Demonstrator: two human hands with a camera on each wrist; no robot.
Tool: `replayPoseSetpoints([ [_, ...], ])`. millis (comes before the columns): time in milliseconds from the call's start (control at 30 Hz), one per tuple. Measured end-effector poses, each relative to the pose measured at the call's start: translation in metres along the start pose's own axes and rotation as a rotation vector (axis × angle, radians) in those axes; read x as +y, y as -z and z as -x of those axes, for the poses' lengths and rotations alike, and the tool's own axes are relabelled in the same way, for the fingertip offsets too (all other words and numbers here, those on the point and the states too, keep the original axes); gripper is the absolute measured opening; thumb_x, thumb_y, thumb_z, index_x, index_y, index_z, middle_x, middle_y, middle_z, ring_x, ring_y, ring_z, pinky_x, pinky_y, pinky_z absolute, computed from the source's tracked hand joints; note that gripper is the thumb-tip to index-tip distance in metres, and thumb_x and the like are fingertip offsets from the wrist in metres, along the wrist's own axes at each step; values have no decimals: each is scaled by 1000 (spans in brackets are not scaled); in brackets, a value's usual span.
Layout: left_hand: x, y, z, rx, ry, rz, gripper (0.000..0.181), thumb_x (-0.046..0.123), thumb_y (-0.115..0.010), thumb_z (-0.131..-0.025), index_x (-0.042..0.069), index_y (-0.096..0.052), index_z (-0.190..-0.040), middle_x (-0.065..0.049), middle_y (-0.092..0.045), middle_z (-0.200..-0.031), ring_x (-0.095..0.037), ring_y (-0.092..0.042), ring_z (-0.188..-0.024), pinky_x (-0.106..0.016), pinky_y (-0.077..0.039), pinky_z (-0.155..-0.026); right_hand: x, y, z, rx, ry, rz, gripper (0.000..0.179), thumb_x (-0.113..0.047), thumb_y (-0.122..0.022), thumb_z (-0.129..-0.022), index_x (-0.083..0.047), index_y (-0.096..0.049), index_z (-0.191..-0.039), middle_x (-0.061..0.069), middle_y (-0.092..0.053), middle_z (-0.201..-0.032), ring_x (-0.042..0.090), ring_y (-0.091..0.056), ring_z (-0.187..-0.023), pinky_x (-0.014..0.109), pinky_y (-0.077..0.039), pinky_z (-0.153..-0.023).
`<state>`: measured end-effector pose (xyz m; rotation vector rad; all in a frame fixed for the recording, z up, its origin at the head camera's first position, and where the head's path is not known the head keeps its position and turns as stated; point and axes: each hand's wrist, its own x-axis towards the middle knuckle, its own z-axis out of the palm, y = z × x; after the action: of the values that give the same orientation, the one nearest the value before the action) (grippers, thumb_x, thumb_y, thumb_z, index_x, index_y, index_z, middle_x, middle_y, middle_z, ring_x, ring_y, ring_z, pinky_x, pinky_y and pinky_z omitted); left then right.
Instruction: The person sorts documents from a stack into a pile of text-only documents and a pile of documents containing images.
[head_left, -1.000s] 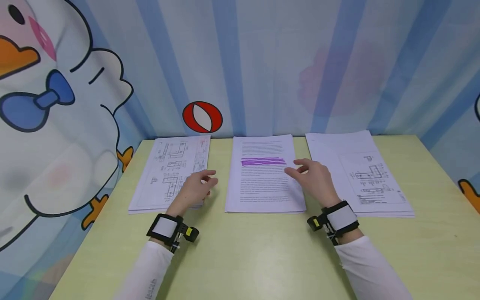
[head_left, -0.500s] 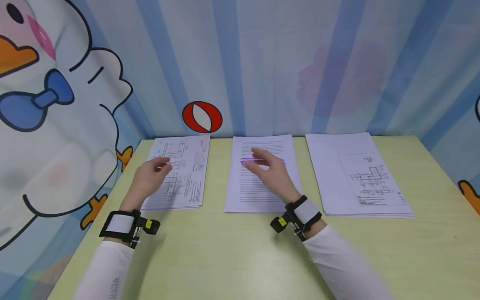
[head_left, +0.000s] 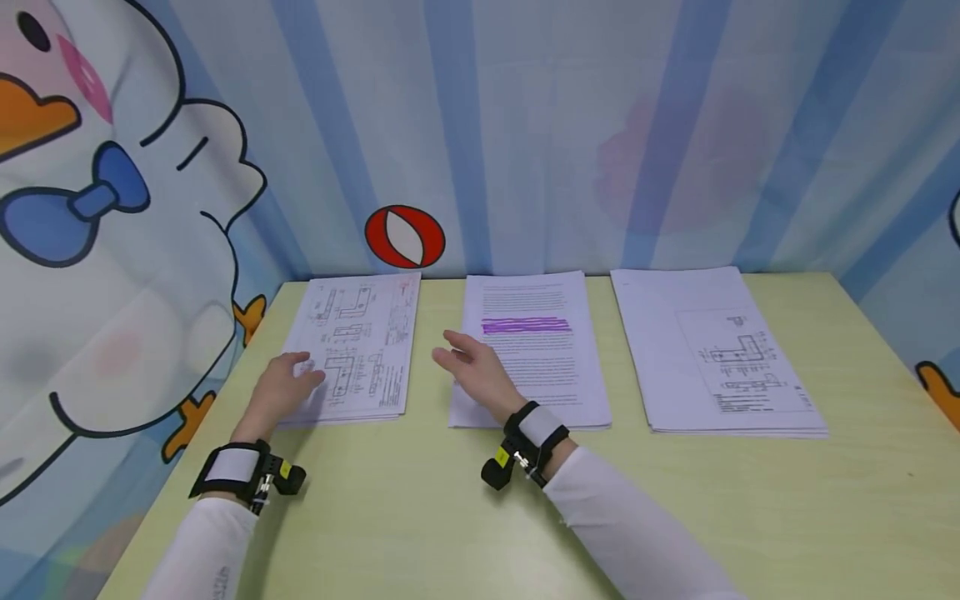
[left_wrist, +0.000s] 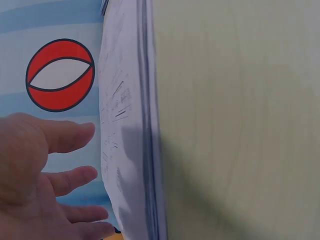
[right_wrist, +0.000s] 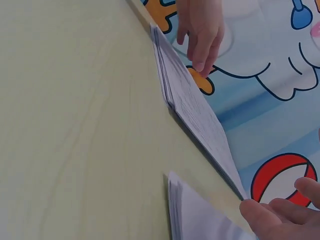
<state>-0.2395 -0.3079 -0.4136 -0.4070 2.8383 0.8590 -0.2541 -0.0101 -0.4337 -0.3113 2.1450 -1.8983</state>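
My left hand [head_left: 279,385] hovers at the lower left edge of the left paper stack [head_left: 390,333], which shows printed technical drawings. In the left wrist view its spread fingers [left_wrist: 75,180] stand beside that stack with nothing between them. My right hand [head_left: 480,371] is over the left edge of the middle stack [head_left: 525,367], a page of printed text with purple marker strokes [head_left: 525,325]. Its fingers are loosely bent, hold nothing and point toward the left stack. Both hands appear in the right wrist view, the left hand [right_wrist: 201,32] above the drawings.
A third paper stack [head_left: 720,367], with a drawing on its top sheet, lies to the right on the pale wooden table [head_left: 450,517]. Behind the table hangs a blue striped curtain [head_left: 525,167] printed with cartoon figures. A camera is strapped to each wrist.
My left hand has moved left, from the right part of the drawings to their left edge. My right hand has swung left across the middle stack. The stacks have stayed in place.
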Motion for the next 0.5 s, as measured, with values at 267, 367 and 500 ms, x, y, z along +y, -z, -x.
replayPoseSetpoints([
  [267,-7,-10,2,-11,-33,-107,73,33,-54,-99,-8,-25,-152,-42,-21,-151,-57,-33,-131,-71,-33,-107,10,-30,-6,-57,-82,-144,60,-34,-54,-101,-9,-37,-153,14,-36,-160,30,-39,-147,43,-41,-115],
  [367,-5,-13,3,9,-45,-115,73,33,-57,-98,-9,-27,-151,-41,-28,-147,-52,-37,-124,-69,-37,-105,13,-39,-6,-51,-82,-178,59,-29,-54,-101,-7,-36,-153,17,-35,-160,31,-38,-147,43,-43,-114],
  [500,-3,-17,3,2,-33,-106,74,33,-57,-98,-7,-27,-152,-40,-24,-150,-53,-39,-124,-68,-38,-105,17,-48,-7,-29,-91,-230,61,-23,-54,-100,-6,-33,-154,21,-33,-160,31,-36,-148,42,-45,-111],
])
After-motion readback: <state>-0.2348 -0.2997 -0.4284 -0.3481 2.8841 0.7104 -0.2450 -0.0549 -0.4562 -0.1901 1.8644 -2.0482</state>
